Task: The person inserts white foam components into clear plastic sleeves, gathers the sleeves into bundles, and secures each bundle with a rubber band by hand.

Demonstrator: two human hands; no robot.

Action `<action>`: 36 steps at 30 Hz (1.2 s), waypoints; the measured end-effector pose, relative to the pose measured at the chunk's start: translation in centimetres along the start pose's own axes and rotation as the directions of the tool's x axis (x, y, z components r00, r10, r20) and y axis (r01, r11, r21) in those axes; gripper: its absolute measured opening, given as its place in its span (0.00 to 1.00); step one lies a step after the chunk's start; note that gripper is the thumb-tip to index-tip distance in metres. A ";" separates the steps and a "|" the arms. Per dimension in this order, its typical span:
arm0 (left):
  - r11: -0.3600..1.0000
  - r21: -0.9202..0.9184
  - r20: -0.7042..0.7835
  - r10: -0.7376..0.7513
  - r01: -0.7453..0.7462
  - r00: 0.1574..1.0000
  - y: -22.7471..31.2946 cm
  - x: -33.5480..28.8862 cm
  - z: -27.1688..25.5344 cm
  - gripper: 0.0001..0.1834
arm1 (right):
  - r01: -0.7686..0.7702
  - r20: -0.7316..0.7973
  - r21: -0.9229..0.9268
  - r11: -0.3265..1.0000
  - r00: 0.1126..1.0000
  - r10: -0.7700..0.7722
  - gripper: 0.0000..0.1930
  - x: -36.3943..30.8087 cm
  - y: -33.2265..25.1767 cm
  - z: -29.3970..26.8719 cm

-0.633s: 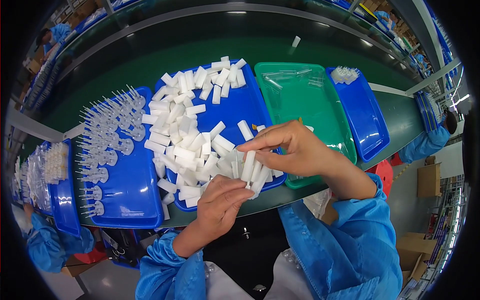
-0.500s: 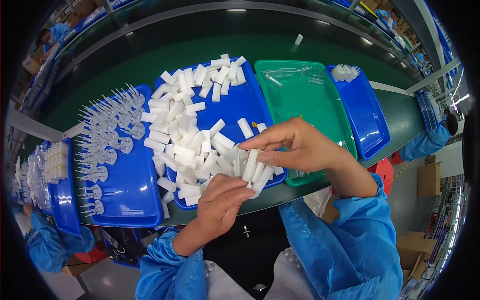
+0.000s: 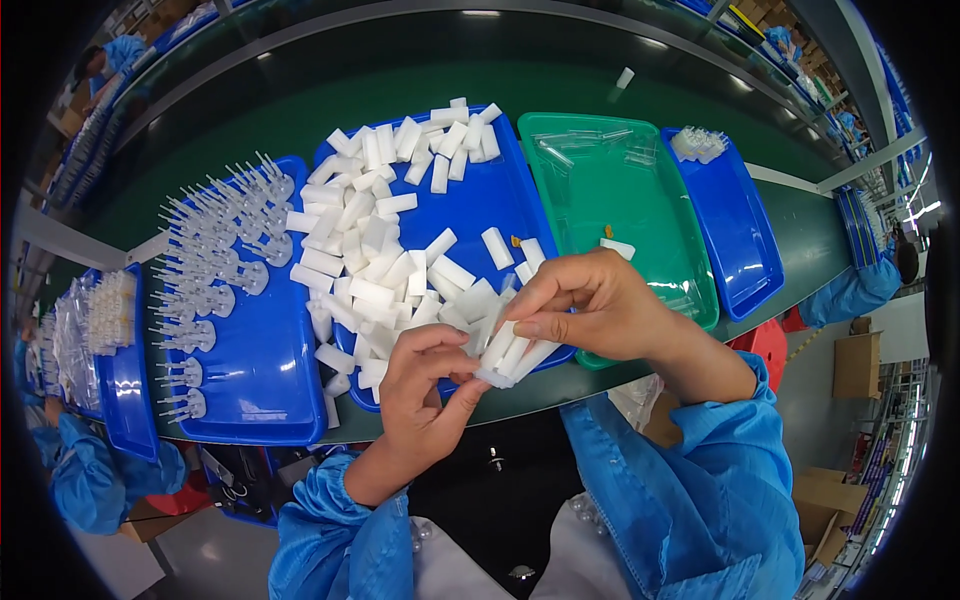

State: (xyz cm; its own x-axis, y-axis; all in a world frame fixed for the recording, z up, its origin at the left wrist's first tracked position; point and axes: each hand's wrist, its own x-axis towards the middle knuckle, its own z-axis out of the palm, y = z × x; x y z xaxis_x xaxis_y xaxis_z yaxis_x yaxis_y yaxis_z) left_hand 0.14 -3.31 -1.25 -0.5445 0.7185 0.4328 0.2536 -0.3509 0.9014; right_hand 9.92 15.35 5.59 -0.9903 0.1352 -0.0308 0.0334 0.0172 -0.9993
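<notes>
Unit in hand: white foam pieces (image 3: 505,350) stand side by side on a clear plastic base (image 3: 496,378), tilted, held up over the middle blue tray's near edge, toward its near right corner.
Unit progress: several pieces on the base; my read, well along. Exact count and any bare prongs hidden by fingers, can't tell.
Foam stock: loose foam blocks (image 3: 380,250) heaped along the left side and far edge of the middle blue tray (image 3: 460,215), some spilling past its left edge. Plenty left.
Base stock: pronged clear bases (image 3: 250,278) over the far and left parts of the left blue tray (image 3: 250,405), prongs bare. Plenty left.
Green tray: clear tubes (image 3: 555,152) near the far edge of the green tray (image 3: 620,195).
Right blue tray: small white cluster in the far left corner of the right blue tray (image 3: 735,235); too small to say if finished units.
Right hand (image 3: 590,310): in from lower right, back of hand up, thumb and fingers closed around the foam's upper ends.
Left hand (image 3: 420,385): in from below, fingers loosely curled and part spread, thumb and forefinger at the base's left edge. Touching or gripping: can't tell.
</notes>
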 end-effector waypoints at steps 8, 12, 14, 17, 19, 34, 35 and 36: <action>0.993 -0.101 -0.008 -0.069 0.067 0.998 0.0 0.0 -0.3 0.13 | -0.026 -0.069 0.056 0.998 0.997 0.030 0.05 0.0 0.3 1.1; 0.983 -0.170 0.025 -0.065 0.068 0.998 -0.1 0.1 -0.5 0.13 | 0.001 -0.046 -0.025 1.000 0.999 -0.002 0.07 0.5 -0.6 1.3; 0.980 -0.189 0.045 -0.051 0.058 0.998 -0.4 0.2 -0.7 0.12 | -0.020 -0.014 -0.048 0.999 1.000 0.020 0.08 1.1 -0.8 1.0; 0.994 -0.106 0.026 0.042 -0.039 0.999 -0.7 0.3 -1.1 0.12 | 0.262 0.075 -0.273 0.926 0.965 -0.251 0.11 3.1 -1.2 -0.2; 0.984 0.124 -0.023 0.135 -0.131 0.991 -0.4 0.3 -1.6 0.12 | 0.056 -0.066 -0.151 0.987 0.996 -0.066 0.12 5.3 -2.0 -0.2; 0.902 0.364 0.024 0.240 -0.232 0.970 0.4 -0.1 -1.8 0.13 | 0.178 0.138 -0.978 0.110 0.944 -0.299 0.13 16.7 7.5 0.1; 0.903 0.363 0.023 0.239 -0.231 0.971 0.5 0.0 -1.9 0.13 | 0.171 0.121 -0.975 0.145 0.945 -0.303 0.14 16.6 7.5 0.1; 0.897 0.375 0.026 0.242 -0.234 0.970 0.5 0.0 -1.9 0.13 | 0.163 0.102 -0.970 0.179 0.947 -0.306 0.15 16.4 7.5 0.1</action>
State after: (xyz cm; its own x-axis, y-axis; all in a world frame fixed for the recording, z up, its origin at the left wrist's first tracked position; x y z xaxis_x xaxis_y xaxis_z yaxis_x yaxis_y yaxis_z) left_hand -1.23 -4.61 -0.78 -0.4459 0.6280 0.6379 0.6542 -0.2577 0.7110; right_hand -6.05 17.61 -2.41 -0.9614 0.0213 0.2744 -0.0247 0.9863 -0.1631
